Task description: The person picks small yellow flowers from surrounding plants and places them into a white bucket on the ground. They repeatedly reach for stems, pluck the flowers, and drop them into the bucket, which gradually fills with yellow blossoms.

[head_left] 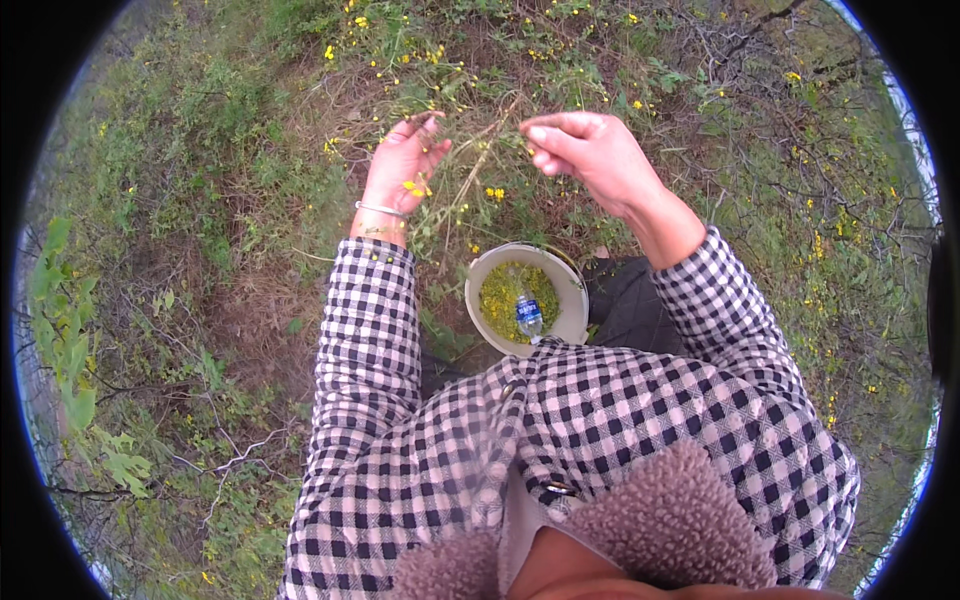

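Observation:
My left hand [404,162], with a pale bracelet at the wrist, is raised among thin green stems with small yellow flowers [415,188]. Its fingers are curled, and thumb and forefinger close on a slender flowering stem. Across from it, my right hand [590,155] is at the right side of the same plant, thumb and fingertips pressed together. A speck of yellow shows at those fingertips, too small to name. Below and between my hands stands a whitish bucket [572,318]. Yellow flower heads [500,293] and a clear plastic bottle with a blue label [529,318] lie in it.
A dry brownish stalk [478,172] slants up between my hands. Scrub with scattered yellow flowers and dry grass [260,310] surround me. Bare twigs [245,455] stick up at the left, near a leafy branch [70,340]. My dark-trousered leg [640,310] is beside the bucket.

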